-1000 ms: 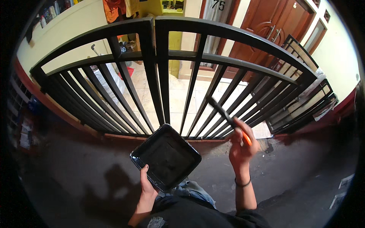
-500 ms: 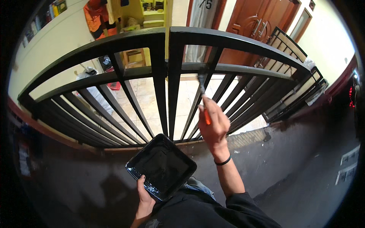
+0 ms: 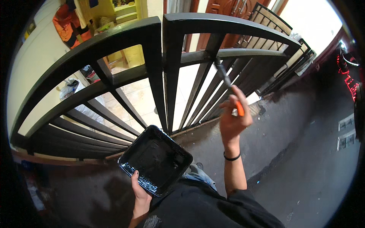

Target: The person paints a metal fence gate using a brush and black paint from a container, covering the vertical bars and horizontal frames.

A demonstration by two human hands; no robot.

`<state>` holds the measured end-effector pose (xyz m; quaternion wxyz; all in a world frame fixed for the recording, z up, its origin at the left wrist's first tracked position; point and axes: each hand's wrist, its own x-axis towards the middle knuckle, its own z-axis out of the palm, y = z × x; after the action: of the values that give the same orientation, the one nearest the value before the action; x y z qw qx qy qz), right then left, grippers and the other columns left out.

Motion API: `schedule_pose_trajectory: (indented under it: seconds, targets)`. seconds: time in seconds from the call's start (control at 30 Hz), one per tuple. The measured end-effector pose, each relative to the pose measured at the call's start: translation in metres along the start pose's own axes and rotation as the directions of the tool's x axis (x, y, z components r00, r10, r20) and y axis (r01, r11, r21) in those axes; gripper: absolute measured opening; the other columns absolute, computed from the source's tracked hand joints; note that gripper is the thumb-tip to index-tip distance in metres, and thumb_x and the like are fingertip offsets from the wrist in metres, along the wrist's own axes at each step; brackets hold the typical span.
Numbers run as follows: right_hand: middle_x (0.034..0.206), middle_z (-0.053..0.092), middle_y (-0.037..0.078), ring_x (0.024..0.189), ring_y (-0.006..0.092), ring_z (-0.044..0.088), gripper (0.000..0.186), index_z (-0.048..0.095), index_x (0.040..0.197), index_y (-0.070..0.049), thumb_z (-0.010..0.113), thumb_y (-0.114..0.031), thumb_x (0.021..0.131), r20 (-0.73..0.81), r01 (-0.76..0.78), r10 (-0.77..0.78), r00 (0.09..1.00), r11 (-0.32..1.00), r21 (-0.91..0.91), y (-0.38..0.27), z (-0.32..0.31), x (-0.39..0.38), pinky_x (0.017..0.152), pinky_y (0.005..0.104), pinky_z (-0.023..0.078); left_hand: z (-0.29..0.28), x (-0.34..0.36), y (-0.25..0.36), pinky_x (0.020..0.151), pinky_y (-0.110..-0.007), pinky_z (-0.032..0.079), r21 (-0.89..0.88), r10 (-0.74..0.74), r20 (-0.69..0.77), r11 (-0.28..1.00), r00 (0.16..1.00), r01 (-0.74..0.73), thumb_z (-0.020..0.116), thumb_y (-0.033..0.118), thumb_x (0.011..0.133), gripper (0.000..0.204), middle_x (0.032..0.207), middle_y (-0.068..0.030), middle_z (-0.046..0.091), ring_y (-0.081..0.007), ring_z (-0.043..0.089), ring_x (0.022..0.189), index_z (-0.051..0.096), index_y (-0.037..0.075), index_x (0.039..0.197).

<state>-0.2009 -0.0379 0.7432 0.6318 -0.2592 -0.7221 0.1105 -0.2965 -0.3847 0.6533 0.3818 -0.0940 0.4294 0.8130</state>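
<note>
My right hand [image 3: 235,116] is closed round a paintbrush [image 3: 225,76] with an orange-ended handle. The brush's dark bristles are at the middle rail of a black metal gate [image 3: 167,76], by the top of an upright bar; whether they touch is blurred. My left hand [image 3: 140,190] grips the lower-left rim of a black square paint tray [image 3: 156,159], thumb over the edge and fingers hidden beneath. Wet, shiny black paint shows along the tray's near-left side. The tray is held in front of my body, below the gate's middle.
Beyond the gate lie pale floor tiles [image 3: 140,95], a white plastic bag [image 3: 70,89] and hanging orange clothing [image 3: 68,24]. A brown wooden door [image 3: 224,19] stands at the back. Dark pavement [image 3: 289,152] stretches to the right, with red lights [image 3: 348,81] at the far right.
My right hand and the brush have moved right and slightly down along the gate's middle rail. The view has turned to the right. My left hand still holds the tray.
</note>
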Motion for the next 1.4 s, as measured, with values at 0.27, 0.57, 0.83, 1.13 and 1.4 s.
schedule_pose_trajectory:
  seconds: [0.27,0.57,0.83,1.13,1.4]
  targets:
    - [0.085,0.077,0.011,0.063,0.0161,0.073,0.018,0.075,0.112,-0.005,0.065,-0.019,0.105,0.147,0.068,-0.099,0.984,0.977,0.202,-0.054,0.015,0.050,0.054,0.0268,0.055,-0.001,0.002,0.019,0.109,-0.047,0.050,-0.042,-0.002,-0.023,0.999,1.000,0.001,0.053,0.037,0.100,0.055,0.136,-0.0153,0.064,-0.0330,0.065,0.122,0.054,0.003,0.144]
    - [0.093,0.078,0.016,0.077,0.0228,0.078,0.018,0.073,0.110,-0.001,0.072,-0.016,0.100,0.312,0.299,-0.242,0.919,0.942,-0.149,-0.070,0.000,0.090,0.063,0.0328,0.062,-0.004,0.009,0.024,0.112,-0.048,0.048,-0.014,-0.033,0.039,0.999,0.999,0.033,0.052,0.037,0.099,0.060,0.142,-0.0156,0.060,-0.0340,0.060,0.129,0.049,0.004,0.149]
    - [0.090,0.077,0.011,0.063,0.0157,0.070,0.018,0.074,0.112,-0.003,0.072,-0.017,0.101,0.278,0.151,-0.100,0.956,0.974,-0.169,-0.059,-0.010,0.092,0.053,0.0285,0.054,-0.011,0.016,0.034,0.111,-0.050,0.047,0.015,-0.044,0.019,0.999,0.999,0.044,0.052,0.039,0.099,0.061,0.145,-0.0170,0.059,-0.0359,0.059,0.131,0.049,0.004,0.149]
    - [0.109,0.076,0.011,0.080,0.0166,0.075,0.037,0.069,0.125,-0.006,0.080,-0.019,0.091,0.483,0.718,-0.550,0.681,0.630,-0.295,-0.047,-0.018,0.084,0.063,0.0284,0.063,-0.022,0.016,0.032,0.110,-0.049,0.048,-0.035,-0.041,0.017,0.999,0.999,0.041,0.055,0.040,0.098,0.060,0.141,-0.0151,0.061,-0.0345,0.060,0.127,0.052,0.005,0.147]
    - [0.070,0.070,0.005,0.058,0.0091,0.068,0.028,0.070,0.122,0.003,0.065,-0.020,0.106,-0.004,-0.172,0.181,0.984,0.944,0.281,-0.029,-0.018,0.014,0.052,0.0220,0.051,-0.023,0.009,0.039,0.108,-0.048,0.048,-0.040,0.019,-0.003,0.999,1.000,-0.019,0.055,0.041,0.098,0.056,0.139,-0.0137,0.062,-0.0339,0.060,0.126,0.056,0.006,0.142]
